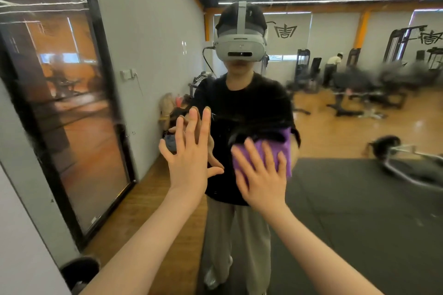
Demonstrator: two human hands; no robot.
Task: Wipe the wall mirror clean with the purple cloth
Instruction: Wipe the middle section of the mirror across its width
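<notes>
— Standing just behind the person, I record this: the wall mirror (335, 127) fills the view ahead, and the purple cloth (275, 151) lies flat on the glass at about four o'clock from the picture's middle.

— Hands?

— The right hand (261, 175) presses the cloth with spread, straight fingers; nothing is curled round it. The left hand (189, 151), at about eight o'clock, has its fingers straight and splayed and its fingertips at the glass (bracing, I judge), holding nothing.

— How should the cloth handle?

— Light, soft and limp, in my opinion; likely to bunch or slide under the palm. Best held by flat pressure across its middle, with a fingertip over an edge. The mirror is rigid but breakable: firm strokes, no leaning.

— Progress?

— Wiping under way; some smearing shows on the glass near two o'clock.
</notes>
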